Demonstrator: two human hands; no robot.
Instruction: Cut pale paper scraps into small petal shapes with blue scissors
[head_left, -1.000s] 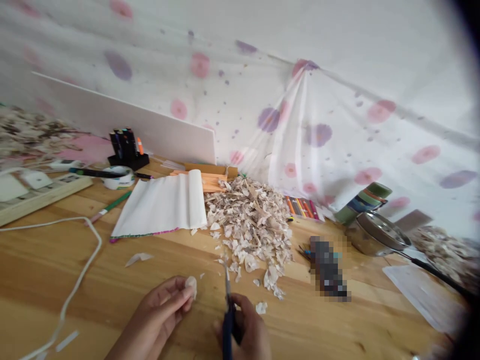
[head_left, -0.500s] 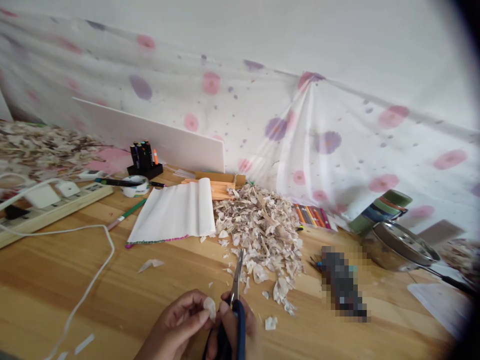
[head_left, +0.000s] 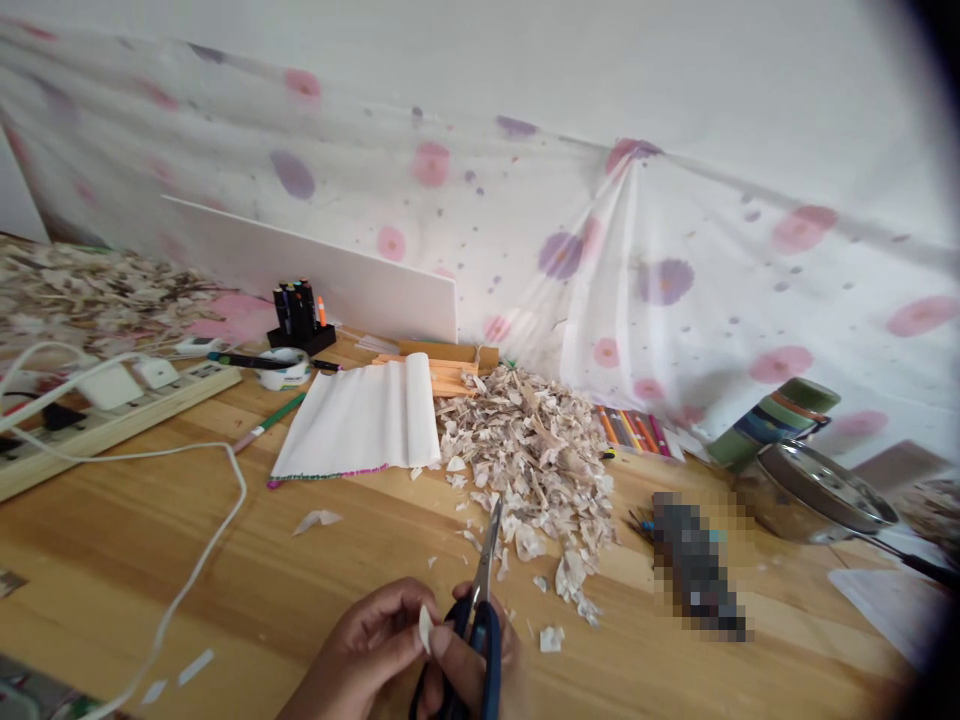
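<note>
My left hand point(head_left: 367, 650) pinches a small pale husk piece point(head_left: 424, 628) between thumb and fingertips at the bottom centre. My right hand point(head_left: 480, 670), mostly hidden behind the left, grips blue-handled scissors point(head_left: 484, 590) whose closed blades point up and away toward a heap of dry papery husk pieces point(head_left: 536, 455) on the wooden table point(head_left: 150, 560). The pinched piece sits right beside the scissor handles.
A rolled white sheet point(head_left: 360, 425) lies left of the heap, with a marker stand point(head_left: 300, 315), tape roll point(head_left: 281, 372), power strip point(head_left: 105, 400) and white cable point(head_left: 202, 560) further left. Coloured pencils point(head_left: 634, 430), a striped mug point(head_left: 772, 420) and a steel pan point(head_left: 817, 495) stand right.
My two hands have come together, the left one bringing the husk piece against the scissors. The view has drifted left and slightly down.
</note>
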